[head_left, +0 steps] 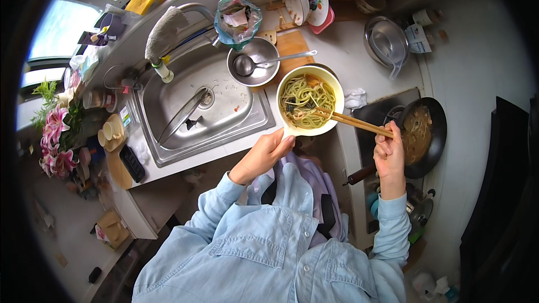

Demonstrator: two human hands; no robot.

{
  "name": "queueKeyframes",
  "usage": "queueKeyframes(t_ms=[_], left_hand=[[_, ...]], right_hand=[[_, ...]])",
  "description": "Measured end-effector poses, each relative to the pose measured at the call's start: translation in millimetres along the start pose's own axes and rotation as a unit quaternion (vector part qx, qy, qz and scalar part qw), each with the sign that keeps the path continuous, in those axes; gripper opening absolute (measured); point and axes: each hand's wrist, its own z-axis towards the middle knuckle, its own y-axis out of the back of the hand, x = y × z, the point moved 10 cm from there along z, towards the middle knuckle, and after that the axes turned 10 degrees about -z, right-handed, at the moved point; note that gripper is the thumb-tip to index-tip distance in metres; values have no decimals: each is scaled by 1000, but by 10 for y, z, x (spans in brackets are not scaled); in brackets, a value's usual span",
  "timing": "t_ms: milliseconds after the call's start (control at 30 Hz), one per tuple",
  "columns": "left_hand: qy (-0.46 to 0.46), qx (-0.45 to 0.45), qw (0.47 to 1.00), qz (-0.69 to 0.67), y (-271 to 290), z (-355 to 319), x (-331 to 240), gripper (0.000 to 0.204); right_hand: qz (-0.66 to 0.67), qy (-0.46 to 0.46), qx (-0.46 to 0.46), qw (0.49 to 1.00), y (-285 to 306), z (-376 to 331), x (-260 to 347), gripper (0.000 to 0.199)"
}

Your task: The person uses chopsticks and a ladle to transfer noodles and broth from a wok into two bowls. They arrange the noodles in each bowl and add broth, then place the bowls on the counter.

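Cream-coloured bowl [314, 132], filled with green noodles [306, 94], was up in front of you, to the right of the steel sink [163, 98]. Your left hand [268, 151] was clasped on its near left side; exact finger placement underneath, could not tell. Your right hand [388, 154] was closed round a pair of wooden chopsticks [359, 123], tips in among the noodles toward the bowl's right side. Just right of that hand, a black wok [441, 129] with brownish contents [418, 134], handle [360, 175] pointing out leftward. Beyond your left hand, a metal basin [265, 73] held a ladle [244, 65].
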Motion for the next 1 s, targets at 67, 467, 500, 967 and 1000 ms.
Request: queueKeyframes(t_ms=[67,467,500,967,1000], left_hand=[[-1,8,1000,13,-4,35,-15,31],[22,72,997,3,-302,353,-6,29],[25,73,997,8,-328,371,-28,29],[35,164,984,55,-938,580,-562,28],[37,168,983,60,-960,594,-559,28]], right_hand=[[7,3,-11,1000,28,-51,40,24],[-220,337,-135,905,-301,-1007,974,33],[-316,408,-142,845,-524,-1206,1065,34],[-661,564,-32,494,-971,-1453,673,11],[-649,562,-38,512,-898,-1476,710,11]])
